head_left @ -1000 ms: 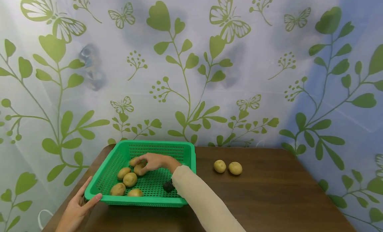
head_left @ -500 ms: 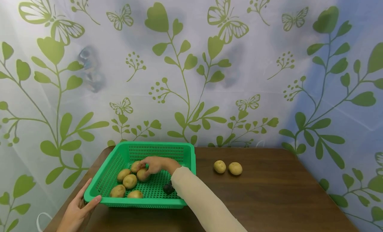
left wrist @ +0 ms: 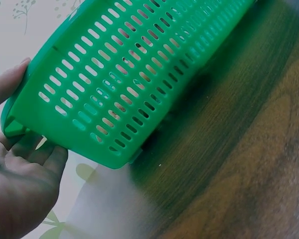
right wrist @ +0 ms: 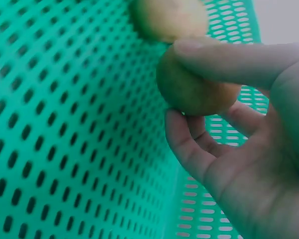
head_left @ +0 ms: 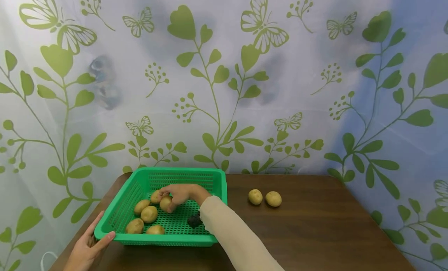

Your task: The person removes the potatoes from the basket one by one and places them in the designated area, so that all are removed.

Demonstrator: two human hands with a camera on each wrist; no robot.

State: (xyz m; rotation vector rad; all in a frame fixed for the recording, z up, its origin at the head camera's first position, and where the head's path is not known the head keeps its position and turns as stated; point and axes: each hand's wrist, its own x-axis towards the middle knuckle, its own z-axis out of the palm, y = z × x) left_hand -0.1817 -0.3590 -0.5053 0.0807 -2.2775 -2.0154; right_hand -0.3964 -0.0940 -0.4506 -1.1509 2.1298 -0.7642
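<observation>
A green perforated plastic basket (head_left: 168,239) stands on the table's left part. My left hand (head_left: 85,245) grips its near left corner, thumb over the rim and fingers below it, as the left wrist view also shows on the basket wall (left wrist: 97,59). Inside the basket, my right hand (head_left: 181,193) holds a potato (head_left: 166,203) between thumb and fingers. In the right wrist view this potato (right wrist: 189,89) lies close against another potato (right wrist: 172,17). Several more potatoes, such as one in the middle (head_left: 149,214), lie along the basket's left side.
A small dark, rough lump (head_left: 194,220) lies on the basket floor, partly hidden by the right sleeve (head_left: 234,232). Two potatoes, one left (head_left: 255,196) and one right (head_left: 273,199), rest on the brown wooden table (head_left: 315,224). Behind it hangs a leaf-patterned curtain (head_left: 301,107).
My right hand has drawn its potato slightly right and nearer, so the potato behind it shows more. The left hand keeps its grip on the basket corner.
</observation>
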